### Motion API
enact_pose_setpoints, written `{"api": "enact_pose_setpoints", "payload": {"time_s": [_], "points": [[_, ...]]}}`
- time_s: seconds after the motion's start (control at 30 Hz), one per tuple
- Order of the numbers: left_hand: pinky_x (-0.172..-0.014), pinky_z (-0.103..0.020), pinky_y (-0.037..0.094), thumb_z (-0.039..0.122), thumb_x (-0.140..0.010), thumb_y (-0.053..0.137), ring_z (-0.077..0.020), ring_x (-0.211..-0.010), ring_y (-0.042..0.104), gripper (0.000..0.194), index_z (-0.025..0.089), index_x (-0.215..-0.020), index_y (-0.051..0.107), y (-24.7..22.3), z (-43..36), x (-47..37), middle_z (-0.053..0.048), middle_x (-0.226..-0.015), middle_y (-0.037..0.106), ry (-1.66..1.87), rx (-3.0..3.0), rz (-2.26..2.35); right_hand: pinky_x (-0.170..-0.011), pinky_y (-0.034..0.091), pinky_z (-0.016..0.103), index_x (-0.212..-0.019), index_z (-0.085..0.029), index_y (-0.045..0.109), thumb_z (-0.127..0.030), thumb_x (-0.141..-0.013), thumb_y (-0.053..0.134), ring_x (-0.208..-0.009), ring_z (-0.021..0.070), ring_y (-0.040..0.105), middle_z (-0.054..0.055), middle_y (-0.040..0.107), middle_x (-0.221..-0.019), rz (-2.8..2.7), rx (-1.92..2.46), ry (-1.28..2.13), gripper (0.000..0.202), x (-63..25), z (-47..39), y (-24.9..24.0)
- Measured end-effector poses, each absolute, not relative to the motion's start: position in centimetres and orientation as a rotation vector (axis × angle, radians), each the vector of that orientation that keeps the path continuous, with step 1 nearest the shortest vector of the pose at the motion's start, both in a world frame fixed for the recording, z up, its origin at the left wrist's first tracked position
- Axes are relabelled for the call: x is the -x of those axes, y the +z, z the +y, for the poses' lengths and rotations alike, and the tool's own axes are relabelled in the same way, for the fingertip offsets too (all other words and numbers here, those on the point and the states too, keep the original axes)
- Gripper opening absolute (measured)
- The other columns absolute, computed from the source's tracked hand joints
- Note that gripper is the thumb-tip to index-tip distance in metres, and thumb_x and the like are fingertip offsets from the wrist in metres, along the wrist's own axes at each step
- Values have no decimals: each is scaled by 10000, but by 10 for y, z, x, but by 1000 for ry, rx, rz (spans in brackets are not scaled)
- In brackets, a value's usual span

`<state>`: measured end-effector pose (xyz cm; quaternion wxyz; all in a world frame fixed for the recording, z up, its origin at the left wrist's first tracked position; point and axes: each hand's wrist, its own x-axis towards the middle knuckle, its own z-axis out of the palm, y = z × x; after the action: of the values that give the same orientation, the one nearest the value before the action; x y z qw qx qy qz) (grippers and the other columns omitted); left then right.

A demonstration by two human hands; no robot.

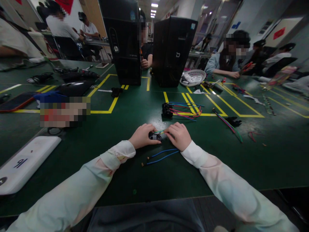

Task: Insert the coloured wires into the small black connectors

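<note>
Near the middle of the table, my left hand (pixel 142 136) is closed on a small black plastic connector (pixel 156 138). My right hand (pixel 180 136) pinches green and yellow wires (pixel 159 131) that run to the connector from the right; the fingers hide their far ends. Just below my right wrist lie two blue wires (pixel 161 157) with brass-coloured metal ends, partly covered by the wrist. Beyond my hands sits a black connector block (pixel 166 110) with blue, red and pink wires looping to the right.
Two black computer towers (pixel 125 42) (pixel 172 51) stand across the table. A white basket (pixel 196 77) is at the back right. More coloured wires (pixel 229 125) and a black part (pixel 233 121) lie right. A white case (pixel 29 161) lies left. People sit at the tables around.
</note>
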<state>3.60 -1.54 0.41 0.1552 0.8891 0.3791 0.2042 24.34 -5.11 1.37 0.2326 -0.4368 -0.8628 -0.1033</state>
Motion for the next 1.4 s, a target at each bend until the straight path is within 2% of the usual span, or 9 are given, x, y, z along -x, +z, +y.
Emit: {"api": "enact_pose_setpoints", "payload": {"time_s": [0.37,0.6,1.03,1.27,1.4], "points": [[-740,-326,392,573,-654,635,-206,-811,506,426,187,-822,568,6,-16,-35,-31,-868,582,581,-2563,1109,-691,276,310,-759,-176,562,-229,-837,488,-767,178,455,34,605,-732,-2417,1094,-206,120,-246,-50,12],[-735,-321,390,588,-648,633,-211,-832,505,448,190,-843,569,3,-15,-36,-35,-882,578,583,-2556,1085,-699,281,311,-829,-192,584,-273,-880,469,-796,175,457,30,630,-802,-2338,1223,-207,150,-244,-50,10],[-733,-318,387,575,-655,636,-204,-821,503,437,186,-843,571,2,-15,-35,-30,-879,578,583,-2565,1094,-715,273,322,-828,-195,610,-309,-888,465,-799,176,467,27,642,-795,-2291,1188,-269,195,-241,-54,15],[-725,-315,390,581,-649,638,-206,-815,505,446,182,-834,566,4,-15,-36,-30,-871,579,575,-2564,1103,-692,273,307,-784,-182,581,-252,-856,494,-796,183,453,38,624,-776,-2400,1155,-198,133,-247,-49,12],[-726,-316,390,574,-645,645,-207,-817,507,440,182,-831,569,4,-15,-35,-32,-872,578,579,-2561,1110,-697,263,314,-822,-186,594,-233,-853,488,-800,184,450,41,628,-797,-2428,1143,-235,119,-248,-50,15]]}}
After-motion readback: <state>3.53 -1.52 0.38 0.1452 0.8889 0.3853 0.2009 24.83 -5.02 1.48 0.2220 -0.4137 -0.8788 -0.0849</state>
